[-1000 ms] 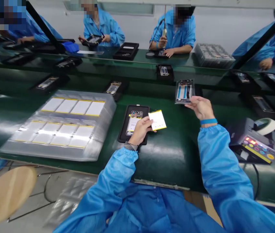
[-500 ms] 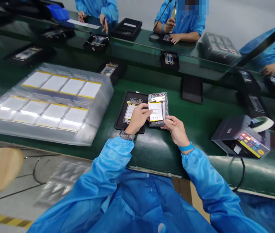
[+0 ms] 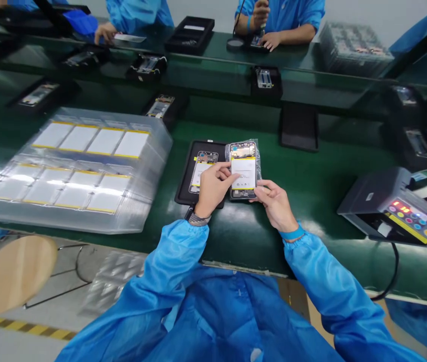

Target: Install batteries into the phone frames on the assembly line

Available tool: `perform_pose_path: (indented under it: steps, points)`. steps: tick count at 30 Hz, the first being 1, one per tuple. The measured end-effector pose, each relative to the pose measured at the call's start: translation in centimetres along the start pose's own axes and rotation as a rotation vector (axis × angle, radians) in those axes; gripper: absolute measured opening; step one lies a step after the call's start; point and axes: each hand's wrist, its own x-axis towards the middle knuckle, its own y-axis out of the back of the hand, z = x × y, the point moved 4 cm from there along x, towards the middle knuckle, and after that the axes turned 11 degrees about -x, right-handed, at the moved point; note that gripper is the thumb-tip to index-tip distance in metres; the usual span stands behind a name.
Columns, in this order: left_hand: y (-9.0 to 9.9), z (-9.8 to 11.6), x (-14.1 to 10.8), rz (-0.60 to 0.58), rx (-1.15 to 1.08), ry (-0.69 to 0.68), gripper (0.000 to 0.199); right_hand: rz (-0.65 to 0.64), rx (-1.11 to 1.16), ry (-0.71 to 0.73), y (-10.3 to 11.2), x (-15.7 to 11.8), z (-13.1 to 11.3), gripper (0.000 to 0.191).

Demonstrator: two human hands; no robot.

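An open phone frame (image 3: 242, 150) in a clear plastic film is held upright in front of me. A white phone battery (image 3: 245, 173) with yellow edges lies within the frame, lined up with its sides. My left hand (image 3: 214, 187) has its thumb on the battery's face and its fingers curled at the left edge. With thumb and fingers, my right hand (image 3: 275, 205) pinches the frame's lower right corner. Behind my left hand, a second phone with a white battery (image 3: 205, 166) rests in a black tray (image 3: 184, 188), partly covered.
Left stands a stack of clear plastic trays (image 3: 156, 151) holding several white batteries. A tape dispenser (image 3: 390, 206) is on the right. A black tray (image 3: 299, 128) lies beyond my right hand. Across the green table, co-workers' hands (image 3: 271, 40) handle parts beside more trayed phones.
The battery has shifted right, from overhanging the frame's left side to lying squarely within it. My hands keep nearly the same places. The view has tilted down slightly.
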Motion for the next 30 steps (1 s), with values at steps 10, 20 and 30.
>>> perform_pose_path:
  steps: [10,20,30]
  points:
    - [-0.5,-0.8,0.2,-0.184,-0.233,0.251,0.047,-0.014,0.018,0.027,-0.2,-0.5,-0.3,0.048]
    - [-2.3,-0.5,-1.2,-0.383,-0.337,0.314,0.038,0.098,-0.065,0.102,0.8,0.4,-0.9,0.048]
    - [-3.2,-1.3,-1.8,-0.277,-0.334,0.352,0.038,0.082,-0.081,0.133,0.4,-0.5,-1.4,0.049]
